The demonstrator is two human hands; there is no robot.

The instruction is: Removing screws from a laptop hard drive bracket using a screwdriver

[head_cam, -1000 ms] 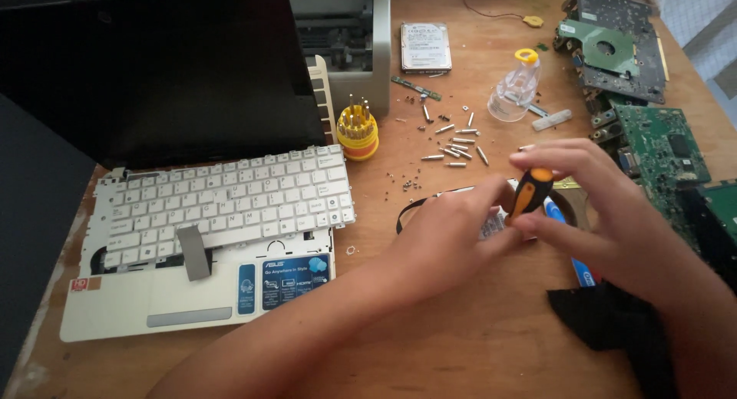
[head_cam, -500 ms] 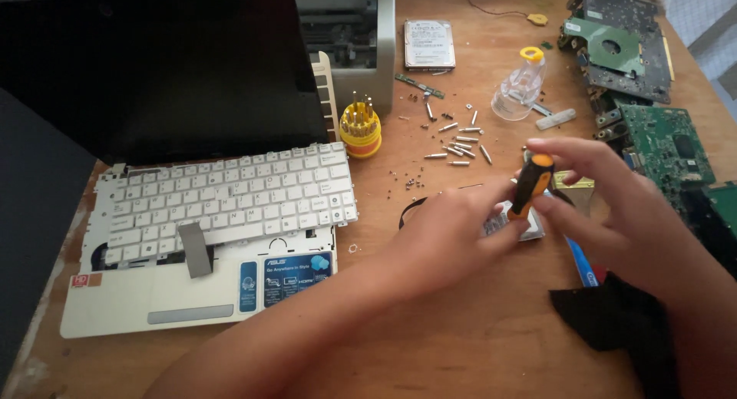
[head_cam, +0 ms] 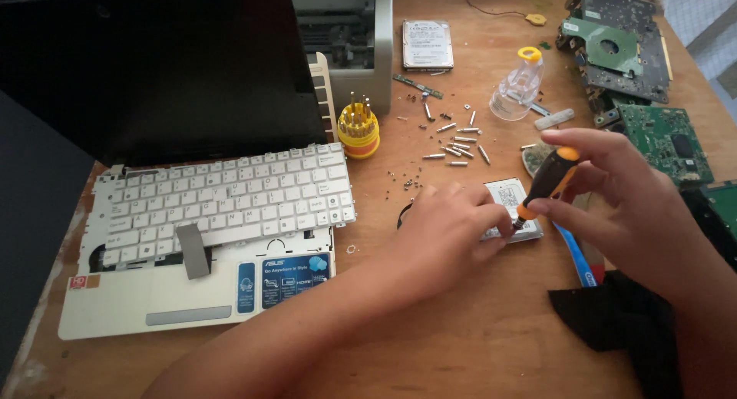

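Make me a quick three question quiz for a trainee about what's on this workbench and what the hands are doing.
1. True or false: the right hand holds an orange and black screwdriver.
2. Which thing does the left hand press down on? A) the white laptop B) the small silver drive C) the clear bottle
3. Fill in: the loose screws lie on the wooden table between the yellow bit holder and the ____ bottle.

Key: 1 true; 2 B; 3 clear.
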